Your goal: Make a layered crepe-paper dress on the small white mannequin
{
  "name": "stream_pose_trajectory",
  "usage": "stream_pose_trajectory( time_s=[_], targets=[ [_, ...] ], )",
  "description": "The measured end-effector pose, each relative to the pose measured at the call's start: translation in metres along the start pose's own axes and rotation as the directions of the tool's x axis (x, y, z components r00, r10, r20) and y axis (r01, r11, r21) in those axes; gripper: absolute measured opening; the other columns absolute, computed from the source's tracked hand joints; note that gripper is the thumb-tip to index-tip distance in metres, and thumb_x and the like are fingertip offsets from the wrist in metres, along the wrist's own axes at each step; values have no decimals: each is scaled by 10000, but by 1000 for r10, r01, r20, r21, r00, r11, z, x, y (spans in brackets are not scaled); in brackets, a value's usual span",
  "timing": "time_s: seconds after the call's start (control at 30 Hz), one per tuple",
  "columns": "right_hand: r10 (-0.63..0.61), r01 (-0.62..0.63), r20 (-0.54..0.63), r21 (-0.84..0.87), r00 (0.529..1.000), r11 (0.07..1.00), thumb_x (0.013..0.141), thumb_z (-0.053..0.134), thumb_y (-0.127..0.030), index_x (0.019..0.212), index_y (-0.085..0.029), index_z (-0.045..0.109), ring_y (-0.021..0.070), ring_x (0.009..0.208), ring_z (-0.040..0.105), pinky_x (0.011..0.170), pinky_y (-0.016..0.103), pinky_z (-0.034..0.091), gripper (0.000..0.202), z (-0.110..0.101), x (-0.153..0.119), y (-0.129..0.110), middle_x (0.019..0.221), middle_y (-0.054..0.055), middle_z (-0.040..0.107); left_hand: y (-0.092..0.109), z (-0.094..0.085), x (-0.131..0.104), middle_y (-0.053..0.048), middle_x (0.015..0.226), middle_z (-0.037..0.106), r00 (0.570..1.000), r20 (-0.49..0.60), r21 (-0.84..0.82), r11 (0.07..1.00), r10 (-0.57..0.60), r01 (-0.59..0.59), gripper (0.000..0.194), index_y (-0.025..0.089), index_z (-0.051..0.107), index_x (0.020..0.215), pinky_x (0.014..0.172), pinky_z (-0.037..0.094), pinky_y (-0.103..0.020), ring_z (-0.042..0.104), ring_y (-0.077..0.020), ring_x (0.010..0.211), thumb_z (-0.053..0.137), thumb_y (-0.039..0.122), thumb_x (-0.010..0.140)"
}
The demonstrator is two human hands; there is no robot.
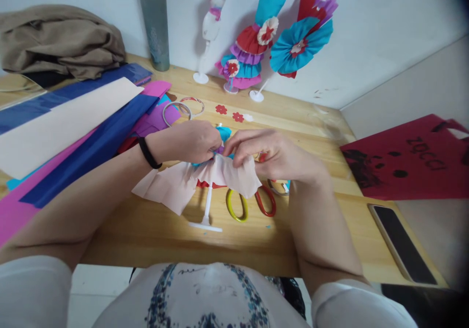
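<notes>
White printed shirt sits nearest; beyond, left hand and right hand pinch cream crepe paper, lying crosswise to the white stand.

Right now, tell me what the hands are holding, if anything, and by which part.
The left hand and right hand hold the pale pink paper by its gathered upper edge, above the white stand.

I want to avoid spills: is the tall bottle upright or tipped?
Upright: the bottle stands on its base on the table, beside the wall.
</notes>
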State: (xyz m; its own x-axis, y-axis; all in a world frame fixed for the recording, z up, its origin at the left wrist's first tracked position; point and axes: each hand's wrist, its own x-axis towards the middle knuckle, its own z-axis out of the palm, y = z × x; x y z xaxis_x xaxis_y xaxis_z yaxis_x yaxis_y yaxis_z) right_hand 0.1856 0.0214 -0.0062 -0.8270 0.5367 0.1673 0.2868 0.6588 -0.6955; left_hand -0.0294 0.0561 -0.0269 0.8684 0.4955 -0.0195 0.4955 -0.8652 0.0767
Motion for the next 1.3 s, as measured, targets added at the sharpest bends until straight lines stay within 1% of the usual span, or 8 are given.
stream_pose_trajectory(
  time_s=[0.1, 0.27, 0.5, 0.63, 0.83, 0.97, 1.1, 1.3],
  targets=[
    [11, -12, 32, 6, 999, 1000, 855, 582, -54, 773, -175, 658, 120, 857, 652, 776, 243, 505, 165, 1, 1, -3, 970, 65, 703, 0, 0, 0, -66, 741, 717, 1000, 5, 20, 1000, 10, -10, 221, 134, 681, 692, 642, 349, -270, 553, -155, 674, 524, 133, 848],
    [-6, 4, 58, 47, 998, 999, 900, 581, -120, 741, -189, 643, 115, 776, 644, 724, 229, 498, 184, 5, 4, -8, 831, 37, 711, 1, 1, -1, -60, 741, 697, 1000, -10, 46, 999, -6, 6, 243, 139, 684, 725, 663, 376, -272, 569, -167, 703, 482, 142, 860],
    [50, -56, 94, 62, 994, 996, 885, 587, -117, 741, -216, 648, 120, 789, 653, 715, 224, 501, 185, 3, 3, -11, 830, 25, 721, 7, -4, 0, -71, 745, 689, 998, 40, 88, 995, -39, 35, 276, 134, 733, 835, 716, 413, -290, 595, -192, 751, 461, 149, 877],
    [56, -63, 102, 66, 993, 996, 906, 605, -177, 725, -204, 656, 128, 770, 649, 703, 235, 502, 191, 1, 2, -8, 768, 29, 712, 10, -5, -1, -67, 737, 682, 999, 31, 109, 994, -36, 32, 274, 111, 733, 822, 670, 384, -272, 588, -171, 722, 466, 133, 878],
    [124, -136, 112, 106, 986, 985, 910, 663, -290, 732, -201, 661, 148, 804, 664, 720, 257, 520, 199, -1, 0, -4, 811, 35, 725, 6, 4, -3, -58, 810, 722, 999, -20, 83, 996, 31, -29, 254, 136, 740, 874, 621, 331, -270, 597, -171, 738, 500, 216, 895],
    [119, -133, 112, 123, 987, 983, 898, 698, -341, 738, -208, 667, 155, 804, 667, 726, 263, 525, 210, -3, 0, -4, 824, 35, 729, 5, 8, -3, -56, 822, 736, 998, -40, 96, 994, 52, -48, 227, 177, 736, 843, 580, 311, -297, 594, -181, 707, 527, 248, 891],
    [145, -158, 124, 101, 982, 982, 898, 695, -370, 736, -230, 669, 152, 777, 654, 703, 262, 525, 216, -4, -1, -4, 829, 28, 726, 9, 6, 0, -61, 836, 733, 999, -18, 117, 992, 41, -39, 235, 171, 741, 853, 573, 320, -293, 590, -171, 691, 511, 189, 895],
    [146, -158, 118, 95, 982, 983, 896, 681, -313, 751, -230, 675, 159, 786, 663, 698, 264, 521, 168, -5, -3, -4, 827, 28, 724, 12, 1, 2, -73, 899, 735, 997, 44, 104, 992, 64, -69, 251, 168, 748, 934, 588, 312, -313, 610, -190, 720, 500, 207, 943]
  ],
)
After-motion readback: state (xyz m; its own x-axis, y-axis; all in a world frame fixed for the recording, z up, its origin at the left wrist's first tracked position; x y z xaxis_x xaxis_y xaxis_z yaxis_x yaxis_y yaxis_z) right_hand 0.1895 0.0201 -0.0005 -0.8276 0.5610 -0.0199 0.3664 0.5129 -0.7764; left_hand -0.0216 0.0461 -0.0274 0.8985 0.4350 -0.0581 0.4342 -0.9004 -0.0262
